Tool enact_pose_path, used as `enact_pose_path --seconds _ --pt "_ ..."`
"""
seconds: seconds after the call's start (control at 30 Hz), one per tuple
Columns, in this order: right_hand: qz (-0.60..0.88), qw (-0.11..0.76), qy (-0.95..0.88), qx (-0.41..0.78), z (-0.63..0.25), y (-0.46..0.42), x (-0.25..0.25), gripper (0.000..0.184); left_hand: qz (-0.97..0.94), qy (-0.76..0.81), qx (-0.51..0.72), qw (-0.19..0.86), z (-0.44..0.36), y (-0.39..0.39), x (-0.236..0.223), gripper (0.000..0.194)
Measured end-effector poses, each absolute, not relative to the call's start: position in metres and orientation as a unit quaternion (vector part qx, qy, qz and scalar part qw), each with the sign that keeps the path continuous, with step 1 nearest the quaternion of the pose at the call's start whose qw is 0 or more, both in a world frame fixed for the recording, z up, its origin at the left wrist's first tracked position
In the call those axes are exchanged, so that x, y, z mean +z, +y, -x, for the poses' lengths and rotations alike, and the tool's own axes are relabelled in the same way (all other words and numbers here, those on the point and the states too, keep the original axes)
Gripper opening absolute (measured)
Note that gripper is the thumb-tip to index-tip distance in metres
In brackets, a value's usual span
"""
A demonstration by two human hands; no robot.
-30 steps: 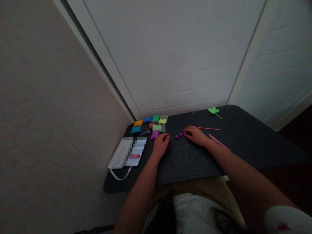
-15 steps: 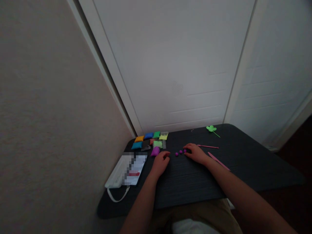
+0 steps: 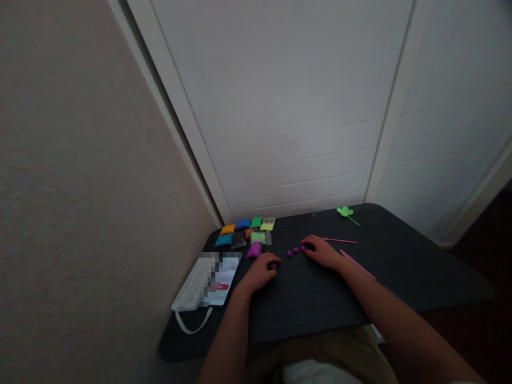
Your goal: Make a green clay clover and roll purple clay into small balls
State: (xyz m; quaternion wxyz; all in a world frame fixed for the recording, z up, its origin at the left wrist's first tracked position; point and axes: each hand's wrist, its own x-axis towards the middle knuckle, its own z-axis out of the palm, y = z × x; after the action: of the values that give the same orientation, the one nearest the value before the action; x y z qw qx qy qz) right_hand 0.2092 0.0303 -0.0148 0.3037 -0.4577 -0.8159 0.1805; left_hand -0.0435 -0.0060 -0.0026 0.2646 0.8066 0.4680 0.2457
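My left hand is low over the black table, fingers curled with a small purple clay ball between fingertips and thumb. To its right, my right hand has thumb and forefinger closed about another purple ball at the end of a short row. Two more balls, a middle one and a left one, lie between the hands. Just beyond my left hand is a purple clay packet.
Several coloured clay packets lie at the back left. A phone with a blurred screen rests by a white case and cable. On the right are a thin pink tool, a pink clay knife and a green clover.
My left hand has shifted slightly left and nearer to me, and a purple ball now shows between its fingers. My right hand stays at the row's right end.
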Motion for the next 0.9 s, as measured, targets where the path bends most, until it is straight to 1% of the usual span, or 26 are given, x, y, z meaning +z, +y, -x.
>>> enact_pose_path --seconds 0.13,0.2,0.37,0.5,0.6,0.7,0.9 --pt "0.456 0.310 -0.814 0.184 -0.2091 0.0294 -0.0145 0.028 -0.795 0.470 0.264 0.277 0.0436 -0.0056 -0.0027 0.024" --pt "0.456 0.313 -0.812 0.186 -0.2088 0.0295 -0.0148 0.028 -0.777 0.481 0.284 0.290 0.0428 -0.0057 -0.0016 0.020" --pt "0.456 0.317 -0.811 0.185 -0.2083 0.0303 -0.0156 0.028 -0.706 0.516 0.339 0.347 0.0405 -0.0055 0.0028 0.027" --pt "0.454 0.320 -0.811 0.185 -0.2091 0.0305 -0.0158 0.027 -0.624 0.509 0.398 0.439 0.0390 -0.0036 0.0027 0.030" --pt "0.452 0.321 -0.811 0.184 -0.2097 0.0311 -0.0164 0.026 -0.563 0.484 0.446 0.500 0.0380 -0.0020 0.0002 0.028" --pt "0.454 0.321 -0.811 0.183 -0.2096 0.0321 -0.0174 0.026 -0.542 0.472 0.458 0.523 0.0365 -0.0019 -0.0006 0.028" --pt "0.455 0.323 -0.810 0.183 -0.2095 0.0319 -0.0173 0.026 -0.507 0.451 0.471 0.563 0.0350 -0.0040 0.0030 0.035"
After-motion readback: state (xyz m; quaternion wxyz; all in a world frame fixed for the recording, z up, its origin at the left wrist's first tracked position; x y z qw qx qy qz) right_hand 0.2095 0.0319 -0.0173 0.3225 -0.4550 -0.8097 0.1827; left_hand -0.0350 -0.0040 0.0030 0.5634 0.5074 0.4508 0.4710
